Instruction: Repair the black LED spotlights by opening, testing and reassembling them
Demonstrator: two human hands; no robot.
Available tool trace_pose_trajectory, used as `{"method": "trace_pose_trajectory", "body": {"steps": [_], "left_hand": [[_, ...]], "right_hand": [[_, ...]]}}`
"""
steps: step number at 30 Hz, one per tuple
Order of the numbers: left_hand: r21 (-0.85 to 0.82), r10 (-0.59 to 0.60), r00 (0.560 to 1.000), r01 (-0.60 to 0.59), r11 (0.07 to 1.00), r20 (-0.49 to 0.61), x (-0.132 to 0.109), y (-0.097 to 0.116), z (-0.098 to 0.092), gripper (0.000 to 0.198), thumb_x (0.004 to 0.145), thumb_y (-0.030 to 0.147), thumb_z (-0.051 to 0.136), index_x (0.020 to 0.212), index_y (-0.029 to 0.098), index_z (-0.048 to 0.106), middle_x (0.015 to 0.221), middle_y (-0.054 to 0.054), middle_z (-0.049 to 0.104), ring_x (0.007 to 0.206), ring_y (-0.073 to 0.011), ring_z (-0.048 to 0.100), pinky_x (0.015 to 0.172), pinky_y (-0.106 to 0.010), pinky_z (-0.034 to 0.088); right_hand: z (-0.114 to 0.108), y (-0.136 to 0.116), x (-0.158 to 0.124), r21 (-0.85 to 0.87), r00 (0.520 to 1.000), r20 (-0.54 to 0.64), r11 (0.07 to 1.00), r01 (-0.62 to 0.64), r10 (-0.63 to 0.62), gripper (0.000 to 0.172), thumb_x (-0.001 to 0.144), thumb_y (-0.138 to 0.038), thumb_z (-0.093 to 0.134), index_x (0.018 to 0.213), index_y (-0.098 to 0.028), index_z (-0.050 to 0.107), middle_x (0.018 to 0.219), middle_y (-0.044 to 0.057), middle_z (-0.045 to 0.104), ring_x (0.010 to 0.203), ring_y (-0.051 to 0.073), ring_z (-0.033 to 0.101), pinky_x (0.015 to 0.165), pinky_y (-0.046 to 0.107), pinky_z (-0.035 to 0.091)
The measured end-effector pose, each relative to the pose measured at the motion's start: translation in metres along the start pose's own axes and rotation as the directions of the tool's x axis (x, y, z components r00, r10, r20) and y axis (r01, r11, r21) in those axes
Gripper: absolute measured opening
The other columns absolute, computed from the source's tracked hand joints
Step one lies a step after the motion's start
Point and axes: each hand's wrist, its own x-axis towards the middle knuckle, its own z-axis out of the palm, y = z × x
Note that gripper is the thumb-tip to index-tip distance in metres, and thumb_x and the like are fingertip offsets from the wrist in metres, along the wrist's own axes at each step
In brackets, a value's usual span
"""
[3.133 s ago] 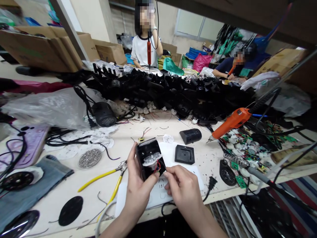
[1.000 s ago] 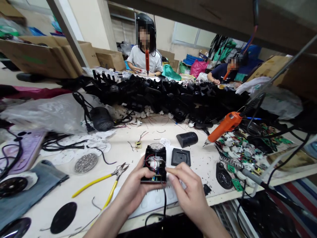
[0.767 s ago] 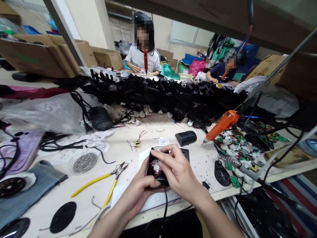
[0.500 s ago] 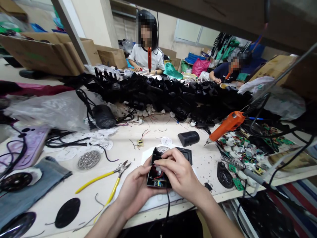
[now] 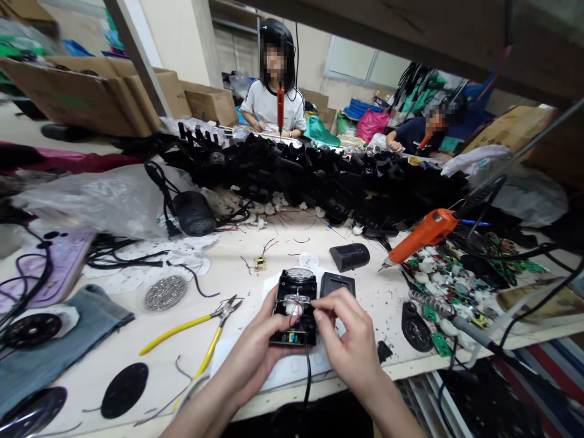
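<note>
My left hand grips an open black plastic housing from its left side, thumb over the near part. Inside sit a clear round disc, a white part with thin red wires, and a small circuit board at the near end. A round patterned window is at the far end. My right hand is at the housing's right edge beside the disc, thumb and fingertips drawn together; what they pinch is hidden. A black cable runs from the housing toward me.
Yellow-handled cutters and a dish of small metal screws lie left. Beyond my hands are a black cover and a black panel. An orange electric screwdriver hangs right, near piled circuit boards. Two people sit across.
My right hand has moved off the top of the housing to its right edge, exposing the clear disc and wires. My left hand still holds the housing.
</note>
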Motion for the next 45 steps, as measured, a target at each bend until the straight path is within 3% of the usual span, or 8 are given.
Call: {"method": "trace_pose_trajectory", "body": {"steps": [11,15,18,26,31,37,41,45], "left_hand": [[0.008,0.005,0.998,-0.006,1.0,0.064,-0.002,0.0,0.0,0.062,0.064,0.007,0.06,0.122,0.026,0.053,0.102,-0.004,0.069,0.095,-0.0246,0.065,0.077,-0.036,0.054],[0.064,0.051,0.998,-0.052,0.997,0.022,-0.001,-0.001,0.003,0.062,0.063,0.005,0.063,0.121,0.025,0.051,0.096,-0.003,0.069,0.088,-0.022,0.067,0.073,-0.031,0.054],[0.083,0.065,0.998,-0.064,0.995,-0.011,-0.001,-0.002,0.005,0.063,0.062,0.005,0.065,0.12,0.025,0.05,0.093,-0.002,0.069,0.083,-0.0201,0.067,0.072,-0.031,0.054],[0.106,0.088,0.991,-0.077,0.991,-0.101,0.003,-0.004,0.004,0.053,0.063,0.005,0.061,0.112,0.023,0.053,0.086,0.0,0.067,0.077,-0.016,0.061,0.068,-0.03,0.055],[0.011,0.051,0.995,-0.051,0.999,-0.087,0.002,-0.003,0.005,0.051,0.062,0.006,0.058,0.11,0.023,0.057,0.086,-0.001,0.068,0.074,-0.016,0.06,0.065,-0.028,0.053],[-0.067,0.049,0.998,-0.051,0.996,-0.029,0.003,-0.002,0.007,0.05,0.07,0.012,0.058,0.117,0.026,0.056,0.091,-0.002,0.068,0.082,-0.021,0.064,0.069,-0.032,0.054],[-0.053,0.031,0.999,-0.033,0.998,-0.041,0.004,-0.002,0.007,0.043,0.074,0.015,0.056,0.117,0.025,0.055,0.093,-0.004,0.067,0.082,-0.022,0.063,0.071,-0.038,0.055],[-0.038,-0.003,1.0,0.002,0.999,-0.029,0.005,-0.004,0.006,0.041,0.077,0.016,0.055,0.117,0.024,0.054,0.095,-0.005,0.067,0.081,-0.0223,0.062,0.072,-0.041,0.055]], "right_hand": [[0.004,-0.019,-0.007,0.088,0.997,-0.038,0.993,0.077,-0.073,0.018,0.088,-0.009,0.052,0.096,-0.019,0.065,0.082,0.004,0.056,0.077,0.016,0.059,0.063,0.028,0.049],[0.008,-0.024,-0.008,0.103,1.0,-0.004,0.995,-0.005,0.006,0.006,0.087,-0.017,0.06,0.088,-0.018,0.065,0.079,0.003,0.057,0.07,0.014,0.057,0.06,0.026,0.048],[0.013,-0.021,-0.006,0.076,0.999,0.012,0.996,-0.042,0.041,0.007,0.086,-0.016,0.059,0.082,-0.017,0.064,0.076,0.003,0.056,0.066,0.013,0.056,0.058,0.024,0.048],[0.013,-0.004,-0.007,-0.002,0.999,0.027,1.0,0.03,-0.03,0.013,0.088,-0.008,0.054,0.088,-0.016,0.065,0.08,0.004,0.064,0.074,0.015,0.06,0.066,0.026,0.047],[0.015,-0.003,-0.006,-0.012,0.999,0.007,0.999,0.031,-0.031,0.012,0.083,-0.008,0.061,0.076,-0.017,0.065,0.072,0.002,0.066,0.069,0.015,0.059,0.063,0.026,0.044],[0.025,-0.005,-0.004,0.145,0.983,-0.054,0.975,-0.166,0.175,0.013,0.077,-0.009,0.069,0.071,-0.02,0.066,0.067,-0.002,0.065,0.061,0.012,0.056,0.058,0.023,0.041],[0.023,0.004,-0.007,0.099,0.99,-0.084,0.99,-0.105,0.113,0.01,0.08,-0.013,0.068,0.074,-0.021,0.066,0.074,0.0,0.061,0.074,0.016,0.057,0.066,0.026,0.044],[0.012,0.013,-0.011,0.043,0.994,-0.024,0.993,-0.107,0.108,0.015,0.082,-0.014,0.067,0.071,-0.022,0.06,0.069,-0.002,0.061,0.071,0.016,0.054,0.066,0.027,0.042]]}}
